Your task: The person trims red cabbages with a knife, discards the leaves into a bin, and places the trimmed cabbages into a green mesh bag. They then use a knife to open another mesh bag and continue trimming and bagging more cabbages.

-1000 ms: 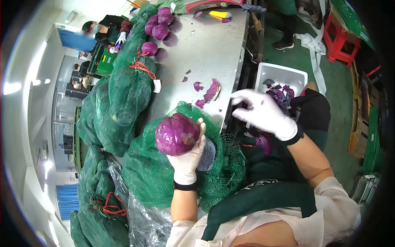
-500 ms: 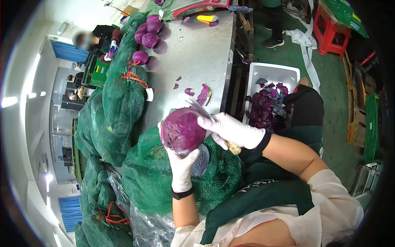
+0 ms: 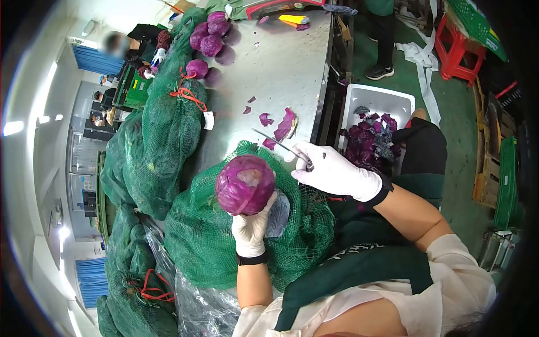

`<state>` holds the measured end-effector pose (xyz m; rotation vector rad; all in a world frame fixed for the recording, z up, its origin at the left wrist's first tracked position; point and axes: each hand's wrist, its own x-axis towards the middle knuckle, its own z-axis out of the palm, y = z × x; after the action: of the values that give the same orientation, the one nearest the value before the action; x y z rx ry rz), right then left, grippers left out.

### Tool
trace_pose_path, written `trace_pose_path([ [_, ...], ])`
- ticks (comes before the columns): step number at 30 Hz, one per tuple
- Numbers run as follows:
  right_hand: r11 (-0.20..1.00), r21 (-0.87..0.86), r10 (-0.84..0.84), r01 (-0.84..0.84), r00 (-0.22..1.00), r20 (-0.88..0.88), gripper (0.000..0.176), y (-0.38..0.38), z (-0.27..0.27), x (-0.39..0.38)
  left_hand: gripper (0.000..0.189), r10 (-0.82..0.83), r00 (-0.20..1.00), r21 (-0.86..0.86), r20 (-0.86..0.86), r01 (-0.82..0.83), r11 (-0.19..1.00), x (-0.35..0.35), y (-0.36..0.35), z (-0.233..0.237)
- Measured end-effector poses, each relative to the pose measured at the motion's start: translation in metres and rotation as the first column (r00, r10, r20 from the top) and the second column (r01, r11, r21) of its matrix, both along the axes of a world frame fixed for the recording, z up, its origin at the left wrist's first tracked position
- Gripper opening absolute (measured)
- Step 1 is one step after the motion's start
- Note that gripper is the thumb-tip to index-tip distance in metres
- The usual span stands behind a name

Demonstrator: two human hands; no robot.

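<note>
In the head view, a red cabbage (image 3: 245,185) rests in my gloved left hand (image 3: 250,230), whose fingers curl round its underside. A pale patch shows on the cabbage's upper face. My gloved right hand (image 3: 337,173) is closed round a knife (image 3: 283,147), its thin blade pointing up and left, apart from the cabbage. Below both hands lies an opened green mesh sack (image 3: 202,247) with a bluish-purple cabbage leaf (image 3: 277,216) at its mouth. Torn purple leaves (image 3: 285,124) lie on the metal table (image 3: 269,67) beyond the knife.
Several red cabbages (image 3: 211,45) stand at the table's far left. Full mesh sacks (image 3: 168,135) line the left side. A grey tub (image 3: 387,98) of trimmed leaves sits on the right, with a red stool (image 3: 457,42) behind. A yellow-handled tool (image 3: 294,20) lies far back. Other people stand beyond.
The knife has come away from the cabbage as my right hand moved right. The cabbage has turned in my left hand and now shows a pale patch.
</note>
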<state>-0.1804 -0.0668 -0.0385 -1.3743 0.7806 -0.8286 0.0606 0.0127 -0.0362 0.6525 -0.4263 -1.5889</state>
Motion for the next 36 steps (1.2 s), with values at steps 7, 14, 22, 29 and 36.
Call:
trace_pose_path([
  [7, 0.931, -0.336, -0.159, 0.145, 0.987, -0.017, 0.034, 0.0, -0.017, -0.004, 0.107, -0.032, 0.999, -0.076, -0.038, 0.029, 0.997, 0.016, 0.001, -0.012],
  [14, 0.928, -0.372, -0.092, 0.035, 0.986, -0.136, 0.049, 0.013, -0.009, 0.008, 0.12, 0.084, 0.722, -0.143, 0.687, 0.022, 0.989, 0.01, -0.009, 0.013],
  [22, 0.962, -0.273, -0.103, 0.023, 0.954, -0.282, 0.065, 0.015, -0.025, 0.013, 0.119, 0.092, 0.084, -0.11, 0.992, 0.242, 0.964, -0.007, -0.02, 0.018],
  [29, 0.914, -0.389, -0.092, -0.118, 0.872, -0.481, 0.065, 0.003, -0.009, -0.002, 0.115, 0.229, -0.146, -0.219, 0.962, 0.081, 0.972, -0.046, -0.037, 0.001],
  [36, 0.785, -0.612, -0.246, -0.097, 0.857, -0.452, 0.069, -0.005, -0.016, 0.005, 0.106, 0.246, -0.151, -0.225, 0.958, 0.14, 0.964, -0.049, -0.045, -0.001],
])
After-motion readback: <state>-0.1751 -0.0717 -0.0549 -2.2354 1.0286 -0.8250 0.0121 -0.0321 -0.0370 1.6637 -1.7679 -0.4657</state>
